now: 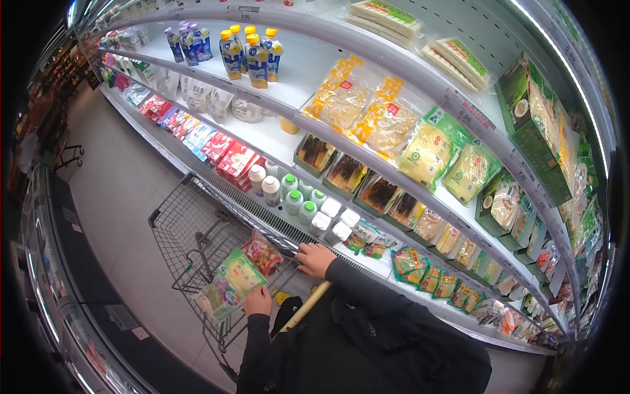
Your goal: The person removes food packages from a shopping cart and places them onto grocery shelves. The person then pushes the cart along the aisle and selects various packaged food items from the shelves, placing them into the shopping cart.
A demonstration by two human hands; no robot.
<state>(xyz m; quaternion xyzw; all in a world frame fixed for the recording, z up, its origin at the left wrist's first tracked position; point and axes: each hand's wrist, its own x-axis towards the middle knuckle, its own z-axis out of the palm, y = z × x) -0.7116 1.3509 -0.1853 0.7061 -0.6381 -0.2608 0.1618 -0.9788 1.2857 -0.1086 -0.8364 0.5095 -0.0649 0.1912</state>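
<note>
My left hand [258, 302] is closed on the lower edge of a green-bordered plastic pack of pale yellow food sheets [241, 271], over the shopping cart [180, 220]. Similar packs [430, 150] lie on the shelf to the right. Beside the held one, a clear pack with green and purple print [220, 299] is in the cart. A red-and-clear food pack [264, 251] sits on the side nearer the shelf. My right hand [315, 261] has its fingers bent over the cart's rim at the shelf side; the fingertips are partly hidden.
A refrigerated shelf unit runs along the right, with white bottles [270, 189], green-capped bottles [294, 203], yellow-capped pouches [257, 60] and noodle-like packs [387, 121]. A pale yellow bar [305, 307] crosses in front of my body. A low dark cooler [72, 262] borders the aisle's left side.
</note>
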